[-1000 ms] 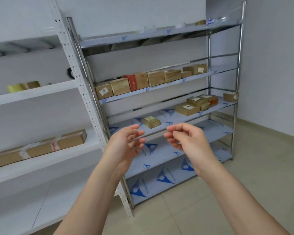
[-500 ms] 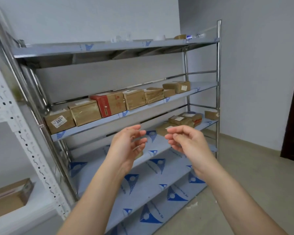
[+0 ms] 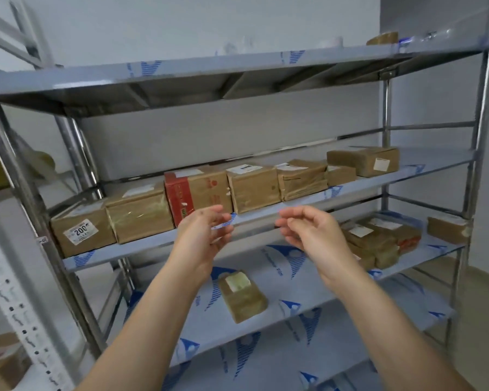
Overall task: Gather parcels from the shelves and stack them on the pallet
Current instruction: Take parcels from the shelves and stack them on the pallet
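Note:
A metal shelf rack [image 3: 294, 213] fills the view. Its middle shelf carries a row of several brown taped parcels, among them a red-and-brown box [image 3: 195, 191] and a plain brown box [image 3: 253, 187]. My left hand [image 3: 201, 238] and my right hand [image 3: 311, 232] are raised side by side in front of that shelf's edge, palms facing each other, fingers loosely bent, holding nothing. On the shelf below lies a small flat parcel [image 3: 243, 296], with a pile of parcels [image 3: 378, 241] to the right. No pallet is in view.
A labelled box [image 3: 81, 231] sits at the left end of the middle shelf. A white perforated upright [image 3: 14, 311] of another rack stands at the left, with a carton [image 3: 0, 359] low beside it. Small items rest on the top shelf. Tiled floor shows at the right.
The view has closed in on the metal rack, so the middle shelf's parcels are much nearer. Both hands have stayed raised and empty, a little further apart.

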A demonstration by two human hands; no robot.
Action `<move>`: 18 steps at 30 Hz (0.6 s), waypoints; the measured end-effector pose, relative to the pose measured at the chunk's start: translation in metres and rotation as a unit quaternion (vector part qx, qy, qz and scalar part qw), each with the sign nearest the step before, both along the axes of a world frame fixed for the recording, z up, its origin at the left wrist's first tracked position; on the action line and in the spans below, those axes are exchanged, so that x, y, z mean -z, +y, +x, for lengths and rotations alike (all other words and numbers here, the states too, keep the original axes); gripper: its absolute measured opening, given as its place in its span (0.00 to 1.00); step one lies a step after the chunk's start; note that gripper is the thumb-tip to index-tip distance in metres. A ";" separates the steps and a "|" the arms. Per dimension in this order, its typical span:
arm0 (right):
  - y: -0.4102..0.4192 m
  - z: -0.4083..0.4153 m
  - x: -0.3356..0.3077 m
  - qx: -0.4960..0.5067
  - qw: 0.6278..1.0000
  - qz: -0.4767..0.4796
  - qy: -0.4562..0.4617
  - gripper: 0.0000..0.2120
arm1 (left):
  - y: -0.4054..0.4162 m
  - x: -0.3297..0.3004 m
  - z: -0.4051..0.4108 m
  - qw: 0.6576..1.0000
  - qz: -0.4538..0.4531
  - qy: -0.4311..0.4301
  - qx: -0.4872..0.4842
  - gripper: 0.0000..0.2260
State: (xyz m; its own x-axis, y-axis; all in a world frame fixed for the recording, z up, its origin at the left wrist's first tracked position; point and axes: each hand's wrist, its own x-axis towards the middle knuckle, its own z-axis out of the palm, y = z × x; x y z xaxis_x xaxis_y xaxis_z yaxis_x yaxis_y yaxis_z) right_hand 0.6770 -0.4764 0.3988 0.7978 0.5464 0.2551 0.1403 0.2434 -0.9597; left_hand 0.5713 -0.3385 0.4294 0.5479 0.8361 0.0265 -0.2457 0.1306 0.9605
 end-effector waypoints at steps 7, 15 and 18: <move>0.088 0.047 -0.001 -0.085 0.996 -0.004 0.000 0.11 | 0.075 -0.011 0.030 0.986 0.075 0.029 -0.148 0.11; 0.166 0.074 -0.007 -0.132 0.991 -0.004 -0.023 0.18 | 0.160 -0.029 0.067 0.943 0.200 0.085 -0.251 0.09; 0.189 0.083 -0.017 -0.111 0.993 0.011 -0.047 0.19 | 0.184 -0.038 0.078 0.931 0.217 0.128 -0.265 0.19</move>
State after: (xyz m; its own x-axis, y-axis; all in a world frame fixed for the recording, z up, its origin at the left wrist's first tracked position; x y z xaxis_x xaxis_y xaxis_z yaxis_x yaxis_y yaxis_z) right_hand 0.7596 -0.2877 0.4160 0.6309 0.6994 0.3359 0.1690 0.2987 -0.9393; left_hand 0.6494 -0.1546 0.4670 0.0963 0.9316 0.3506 0.0799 -0.3583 0.9302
